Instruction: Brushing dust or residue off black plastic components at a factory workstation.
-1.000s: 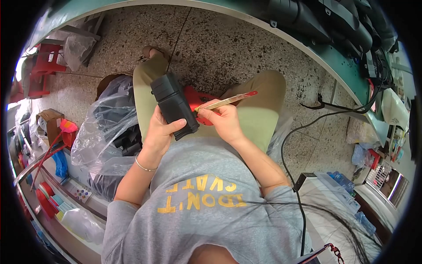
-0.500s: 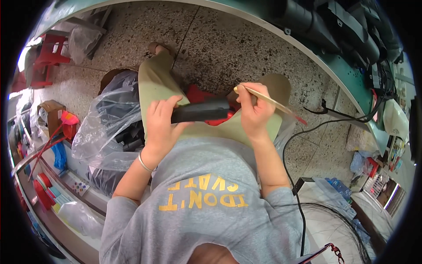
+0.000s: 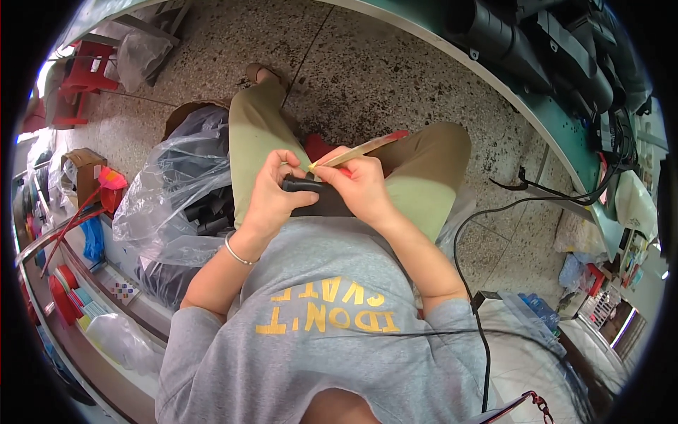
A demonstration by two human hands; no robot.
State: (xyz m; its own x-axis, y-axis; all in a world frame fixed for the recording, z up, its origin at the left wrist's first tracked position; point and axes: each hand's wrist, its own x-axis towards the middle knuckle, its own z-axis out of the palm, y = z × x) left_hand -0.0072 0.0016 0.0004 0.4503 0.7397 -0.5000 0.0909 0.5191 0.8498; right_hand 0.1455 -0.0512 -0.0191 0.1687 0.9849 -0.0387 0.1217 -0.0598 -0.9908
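Note:
In front of my lap, my left hand (image 3: 275,189) grips one end of a black plastic tube-like part (image 3: 330,201), with the thumb along its near side. The part lies crosswise above my thighs. My right hand (image 3: 359,185) pinches a slim, pale wooden stick-like tool (image 3: 364,147) with a reddish far end. The tool's yellowish tip meets or nearly touches the black part beside my left fingers; contact is too small to tell. My right palm and fingers hide the black part's right end.
Left of my legs stands a clear plastic bag (image 3: 173,191) of black parts. A green-topped bench (image 3: 487,74) with black housings curves along the upper right. A black cable (image 3: 508,205) runs down my right side. Red stools (image 3: 88,67) stand at the far left.
My right hand has moved left with the tool, bringing its tip to the black part near my left hand. The tool's red end now points up and right. The black part has turned.

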